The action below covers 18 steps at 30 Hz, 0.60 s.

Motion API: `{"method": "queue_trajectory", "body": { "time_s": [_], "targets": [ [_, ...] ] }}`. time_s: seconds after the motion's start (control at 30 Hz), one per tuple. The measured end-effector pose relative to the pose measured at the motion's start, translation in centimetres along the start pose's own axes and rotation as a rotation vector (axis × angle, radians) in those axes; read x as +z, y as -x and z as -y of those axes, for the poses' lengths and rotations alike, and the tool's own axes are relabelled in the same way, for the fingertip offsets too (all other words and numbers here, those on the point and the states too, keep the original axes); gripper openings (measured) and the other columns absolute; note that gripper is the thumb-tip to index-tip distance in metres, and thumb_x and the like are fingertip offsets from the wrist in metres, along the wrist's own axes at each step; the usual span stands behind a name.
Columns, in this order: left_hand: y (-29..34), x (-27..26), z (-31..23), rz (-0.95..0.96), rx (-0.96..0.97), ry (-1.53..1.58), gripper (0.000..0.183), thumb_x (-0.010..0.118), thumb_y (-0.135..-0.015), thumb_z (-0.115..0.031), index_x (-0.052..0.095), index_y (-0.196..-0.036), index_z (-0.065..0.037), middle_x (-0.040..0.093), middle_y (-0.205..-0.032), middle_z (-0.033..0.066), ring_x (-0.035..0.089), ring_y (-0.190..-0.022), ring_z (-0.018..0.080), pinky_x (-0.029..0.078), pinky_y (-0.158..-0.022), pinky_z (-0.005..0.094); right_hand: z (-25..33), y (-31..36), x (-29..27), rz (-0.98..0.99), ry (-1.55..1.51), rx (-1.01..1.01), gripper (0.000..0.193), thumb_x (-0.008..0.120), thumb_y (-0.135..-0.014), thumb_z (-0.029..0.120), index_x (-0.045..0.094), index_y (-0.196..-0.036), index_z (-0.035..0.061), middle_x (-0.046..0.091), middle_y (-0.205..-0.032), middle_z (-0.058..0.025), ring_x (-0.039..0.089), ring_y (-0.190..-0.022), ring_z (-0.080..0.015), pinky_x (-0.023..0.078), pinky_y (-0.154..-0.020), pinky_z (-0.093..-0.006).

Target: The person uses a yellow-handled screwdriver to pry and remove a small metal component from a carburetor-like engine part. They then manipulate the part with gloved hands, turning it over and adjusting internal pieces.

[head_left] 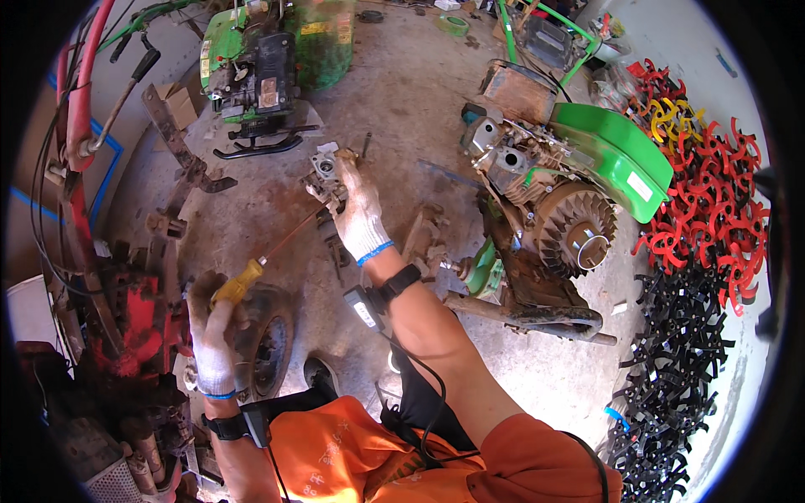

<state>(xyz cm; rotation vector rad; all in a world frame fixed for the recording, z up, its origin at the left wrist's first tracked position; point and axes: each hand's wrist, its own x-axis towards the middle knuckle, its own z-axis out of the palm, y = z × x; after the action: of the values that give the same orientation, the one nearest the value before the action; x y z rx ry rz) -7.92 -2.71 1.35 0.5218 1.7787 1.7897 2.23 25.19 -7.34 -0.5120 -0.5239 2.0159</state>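
My left hand (213, 339), in a white work glove with a blue cuff edge, is closed round the yellow handle of a screwdriver (239, 282). The screwdriver's thin shaft slants up and right, its tip end close to the carburetor (325, 172); whether they touch I cannot tell. That small grey metal carburetor, with a round bore facing up, sits in my gloved right hand (360, 210), held out over the floor. The right fingers wrap its right side and hide part of it. A dark wheel (270, 344) lies just right of my left hand.
A partly stripped engine with a finned flywheel (577, 230) and green cover (616, 159) stands at right. Beyond it lie heaps of red blades (704, 210) and black blades (671, 369). A green machine (268, 67) stands far left, a red machine frame (138, 323) nearer.
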Motion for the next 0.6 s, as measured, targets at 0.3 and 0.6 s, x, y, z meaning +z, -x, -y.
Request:
{"method": "queue_trajectory", "body": {
  "time_s": [0.3,0.6],
  "targets": [
    [-0.6,-1.6,0.0,-0.019,0.058,-0.155,0.034,0.058,-0.112,-0.024,0.059,-0.141,-0.005,0.064,-0.084,0.0002,0.045,-0.053,0.0047,0.035,-0.049,0.0236,0.3,0.7,0.3,0.129,-0.103,0.112,0.041,0.075,-0.103,0.037,0.065,-0.129,0.0077,0.075,-0.121,-0.0149,0.075,-0.109,-0.0307,0.066,-0.093,-0.0467],
    [0.4,-0.9,-1.2,0.085,-0.09,-0.041,0.037,0.064,-0.109,-0.02,0.056,-0.14,-0.003,0.065,-0.087,0.0024,0.05,-0.059,0.0052,0.04,-0.051,0.0235,2.6,1.6,0.1,0.048,-0.158,0.132,0.032,0.07,-0.108,0.035,0.066,-0.126,0.0082,0.075,-0.122,-0.0124,0.074,-0.11,-0.0319,0.065,-0.097,-0.0487]
  ]
}}
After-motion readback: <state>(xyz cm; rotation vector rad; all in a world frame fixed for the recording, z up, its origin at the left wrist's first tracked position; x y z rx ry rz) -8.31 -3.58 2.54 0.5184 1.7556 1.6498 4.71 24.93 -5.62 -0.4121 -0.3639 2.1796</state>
